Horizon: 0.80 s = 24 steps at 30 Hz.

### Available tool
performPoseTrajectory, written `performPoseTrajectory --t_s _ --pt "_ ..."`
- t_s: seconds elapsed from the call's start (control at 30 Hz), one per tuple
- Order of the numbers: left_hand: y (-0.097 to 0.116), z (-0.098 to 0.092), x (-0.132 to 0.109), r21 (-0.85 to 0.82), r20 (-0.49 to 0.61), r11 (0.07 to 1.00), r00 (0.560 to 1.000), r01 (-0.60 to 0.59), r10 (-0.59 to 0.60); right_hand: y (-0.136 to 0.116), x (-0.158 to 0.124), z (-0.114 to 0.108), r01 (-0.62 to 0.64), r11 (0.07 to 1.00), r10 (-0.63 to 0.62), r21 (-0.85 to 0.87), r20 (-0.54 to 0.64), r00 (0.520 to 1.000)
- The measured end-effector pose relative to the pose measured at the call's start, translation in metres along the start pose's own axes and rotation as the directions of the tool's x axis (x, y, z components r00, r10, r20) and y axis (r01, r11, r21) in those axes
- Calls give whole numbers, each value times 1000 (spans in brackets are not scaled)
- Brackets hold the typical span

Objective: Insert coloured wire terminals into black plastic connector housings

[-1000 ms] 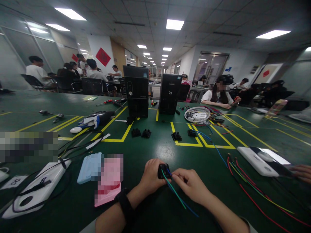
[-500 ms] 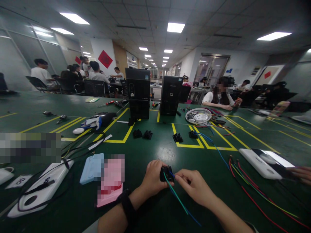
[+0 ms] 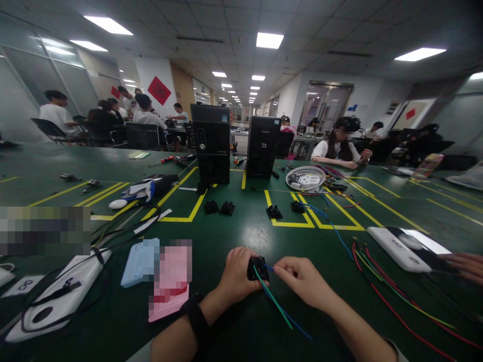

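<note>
Black connector block [image 3: 260, 261] is held up over the green surface [image 3: 211, 234], front and centre. Gripped along one side by the left hand [image 3: 241, 274], fingers wrapped. Blue wire [image 3: 269, 268] is pinched close to the block between thumb and fingertips of the right hand [image 3: 294, 279]; narrow grip, no palm contact visible. Green wire [image 3: 277, 305] hangs loose from the block face, with a second blue length beside it; whether that's the tail of the pinched wire can't be told.

Risks, as judged: blue wire could be dragged out or bent if pulled off-axis, seating depth being hidden. Block could be twisted in the left hand by a sideways tug, since only one side is held. Green wire could be caught by the right hand if swung low.

Containers: white round basket [image 3: 316, 181] is set toward the far side; grey and white pieces [image 3: 296, 179] are seen inside, too small to identify. More wires are heaped just beside it.

Nearer: red wire [image 3: 372, 286] is laid out to the right. Four similar black parts [image 3: 227, 208] are spread beyond the hands.
</note>
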<state>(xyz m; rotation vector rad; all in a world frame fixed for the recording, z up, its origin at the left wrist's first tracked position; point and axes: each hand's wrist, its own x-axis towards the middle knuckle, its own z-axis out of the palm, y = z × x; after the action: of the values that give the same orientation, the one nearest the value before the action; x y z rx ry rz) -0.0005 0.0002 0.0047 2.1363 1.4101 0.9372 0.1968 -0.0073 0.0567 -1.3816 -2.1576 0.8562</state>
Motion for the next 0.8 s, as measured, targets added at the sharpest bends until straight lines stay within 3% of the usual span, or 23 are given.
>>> performPoseTrajectory --t_s 0.13,0.27,0.4,0.6,0.8 --pt "1 -1 0 2 14 1000 1000 0 0 0 0 5 -77 963 49 259 110 993" --pt "2 -2 0 0 8 1000 1000 -6 6 3 -2 7 -8 986 -22 165 181 983" --pt "0 -1 0 -4 -5 1000 1000 -3 3 8 0 3 90 996 -88 -9 113 990" --pt "1 -1 0 -16 -2 999 1000 29 -29 12 6 -3 -6 1000 7 7 -17 1000" --pt "4 -3 0 -12 5 1000 1000 22 -22 4 1 -6 -101 972 51 213 227 972"
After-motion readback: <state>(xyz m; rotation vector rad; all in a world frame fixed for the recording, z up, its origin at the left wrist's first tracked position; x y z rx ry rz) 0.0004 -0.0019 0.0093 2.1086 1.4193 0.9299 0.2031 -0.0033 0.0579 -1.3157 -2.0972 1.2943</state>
